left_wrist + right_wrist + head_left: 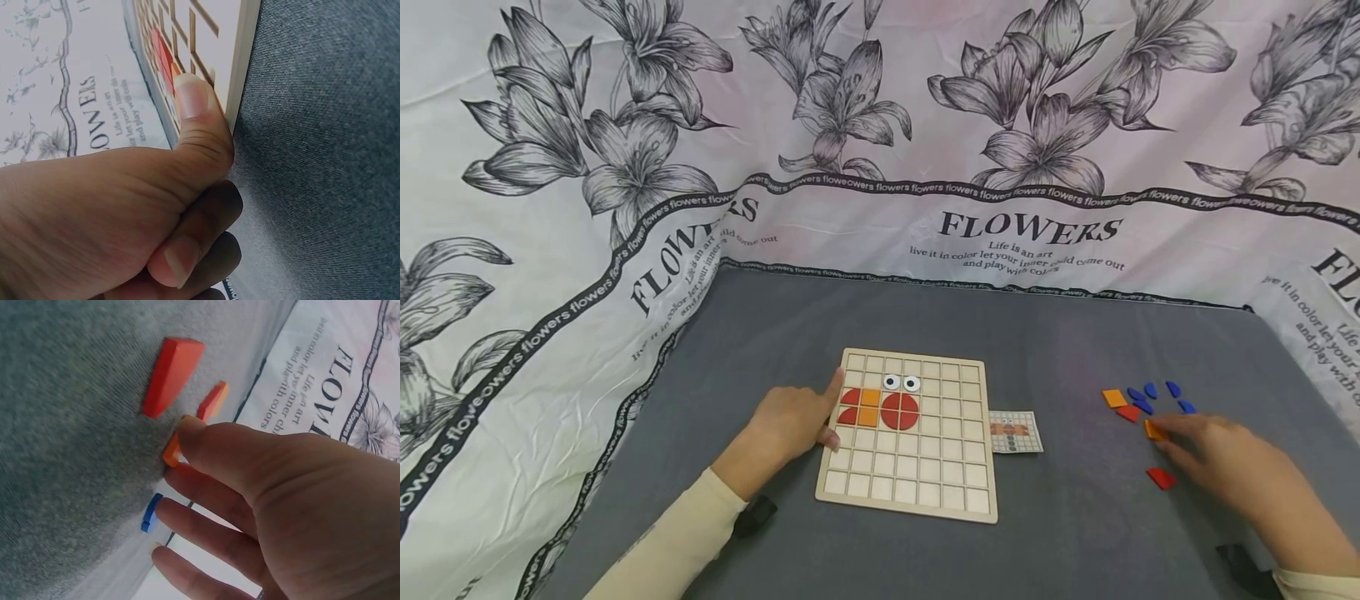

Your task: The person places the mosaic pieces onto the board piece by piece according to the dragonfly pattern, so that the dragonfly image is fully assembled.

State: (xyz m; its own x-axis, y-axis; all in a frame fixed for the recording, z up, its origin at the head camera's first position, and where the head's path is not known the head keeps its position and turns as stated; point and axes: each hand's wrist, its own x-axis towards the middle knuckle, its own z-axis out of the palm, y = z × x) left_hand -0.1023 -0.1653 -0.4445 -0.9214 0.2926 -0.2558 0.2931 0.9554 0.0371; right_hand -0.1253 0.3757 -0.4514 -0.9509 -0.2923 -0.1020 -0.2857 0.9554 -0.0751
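Observation:
A wooden grid board (902, 477) lies on the grey cloth, bearing two round eye pieces (901, 382), red quarter-round pieces (899, 412) and orange squares (868, 407). At its left edge my left hand (787, 422) holds the board, thumb lapping over the rim in the left wrist view; its other fingers curl below. Off to the right, my right hand (1232, 467) pinches an orange square tile (173, 449) between thumb and index finger, low at the cloth. A red quarter-round piece (172, 375) lies close to that thumb.
Several blue pieces (1150, 390), another orange square (1113, 398) and loose red pieces (1161, 477) lie scattered around the right hand. A small pattern card (1017, 432) rests against the board's right side. Flower-printed cloth (835, 225) rises behind the grey surface.

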